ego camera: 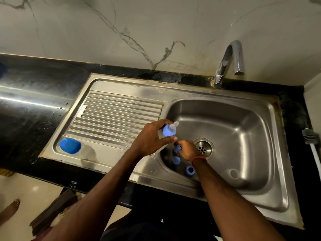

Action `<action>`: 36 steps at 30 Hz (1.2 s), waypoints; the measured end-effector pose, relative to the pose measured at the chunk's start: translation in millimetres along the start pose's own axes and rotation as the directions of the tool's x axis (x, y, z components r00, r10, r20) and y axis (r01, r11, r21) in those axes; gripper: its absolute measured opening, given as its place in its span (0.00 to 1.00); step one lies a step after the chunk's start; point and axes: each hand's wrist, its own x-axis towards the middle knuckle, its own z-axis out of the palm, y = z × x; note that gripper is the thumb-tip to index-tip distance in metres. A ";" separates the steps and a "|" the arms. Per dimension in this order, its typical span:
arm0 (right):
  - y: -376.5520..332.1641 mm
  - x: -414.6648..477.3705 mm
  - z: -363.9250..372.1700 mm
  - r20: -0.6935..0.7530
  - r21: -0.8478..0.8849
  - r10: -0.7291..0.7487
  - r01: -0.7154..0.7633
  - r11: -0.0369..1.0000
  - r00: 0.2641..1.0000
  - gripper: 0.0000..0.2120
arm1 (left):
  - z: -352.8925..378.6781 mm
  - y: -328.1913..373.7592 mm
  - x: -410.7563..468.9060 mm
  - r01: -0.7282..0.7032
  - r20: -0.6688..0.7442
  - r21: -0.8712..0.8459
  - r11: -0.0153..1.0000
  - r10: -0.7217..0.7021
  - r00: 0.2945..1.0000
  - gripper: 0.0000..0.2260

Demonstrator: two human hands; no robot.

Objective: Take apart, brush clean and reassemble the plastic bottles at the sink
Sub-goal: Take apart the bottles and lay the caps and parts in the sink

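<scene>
One bottle [169, 132], teat on, is clasped in the left hand [151, 138] above the sink [225, 94] rim, probably so drips fall inside; the right hand [188, 150] pinches a blue part [177, 150] low in the basin; a second bottle [74, 147] lies on the drainboard [121, 108]

The wall [156, 23] is off-white marble crossed by dark grey veins. The countertop [34, 94] is glossy black. The sink [243, 108] is silver steel, its drainboard [118, 115] patterned with parallel ridges, and the tap [231, 58] is bright chrome. The raised bottle [169, 132] has a pale blue collar [167, 133] and a clear teat [174, 125]. The lying bottle [87, 151] has a vivid blue cap [70, 145] on a cloudy clear body. The small cap [177, 149], the round cap [176, 160] and the ring [190, 170] are the same pale blue. A red band [199, 158] circles the right wrist. The brush [311, 140] has a white handle and grey bristles.
</scene>
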 end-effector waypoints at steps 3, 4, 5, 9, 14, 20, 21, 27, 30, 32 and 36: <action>-0.8 0.8 3.3 0.000 0.017 0.017 -0.017 1.000 1.000 0.20 | -4.7 -2.5 -2.3 0.005 -0.006 0.011 1.000 -0.005 1.000 0.22; 0.0 1.6 3.7 -0.002 0.024 0.027 -0.027 0.999 1.000 0.21 | -5.6 -3.1 -2.6 0.009 -0.009 0.009 1.000 -0.009 1.000 0.22; 1.3 2.7 3.7 -0.006 0.029 0.040 -0.040 0.999 0.999 0.22 | -6.1 -3.7 -2.3 0.011 -0.013 0.007 1.000 -0.011 1.000 0.21; 5.5 4.7 0.7 -0.016 0.053 0.080 -0.079 0.995 0.997 0.25 | -4.7 -4.9 -0.5 0.009 -0.006 0.016 1.000 -0.009 1.000 0.22; 10.6 6.8 -7.8 -0.033 0.033 0.088 -0.087 0.996 0.996 0.24 | -0.2 -2.9 3.4 0.009 0.019 0.035 0.999 -0.009 1.000 0.24; -9.7 -2.6 -56.1 -0.295 0.215 0.062 0.003 0.977 0.953 0.15 | 5.6 2.4 13.0 -0.018 0.019 0.009 1.000 0.018 1.000 0.22; -17.0 -6.1 -68.4 -0.322 0.289 0.059 0.039 0.956 0.945 0.13 | 7.4 4.3 15.5 -0.023 0.010 0.000 1.000 0.023 1.000 0.22; -82.5 -53.5 -144.0 -0.278 0.661 -0.020 0.207 0.721 0.960 0.19 | 16.5 18.2 31.6 -0.064 -0.007 -0.070 0.996 0.063 0.998 0.18; -99.1 -75.1 -161.0 -0.245 0.640 -0.098 0.237 0.731 0.965 0.25 | 21.1 19.3 39.5 -0.084 -0.011 -0.026 0.996 0.083 0.996 0.27; -102.2 -81.5 -164.7 -0.271 0.577 -0.119 0.260 0.774 0.955 0.20 | 22.9 22.3 44.2 -0.079 -0.021 -0.022 0.997 0.079 0.997 0.30; -97.7 -84.2 -164.3 -0.357 0.504 -0.100 0.281 0.817 0.929 0.12 | 24.6 31.5 46.7 -0.068 -0.074 -0.084 0.994 0.062 0.995 0.34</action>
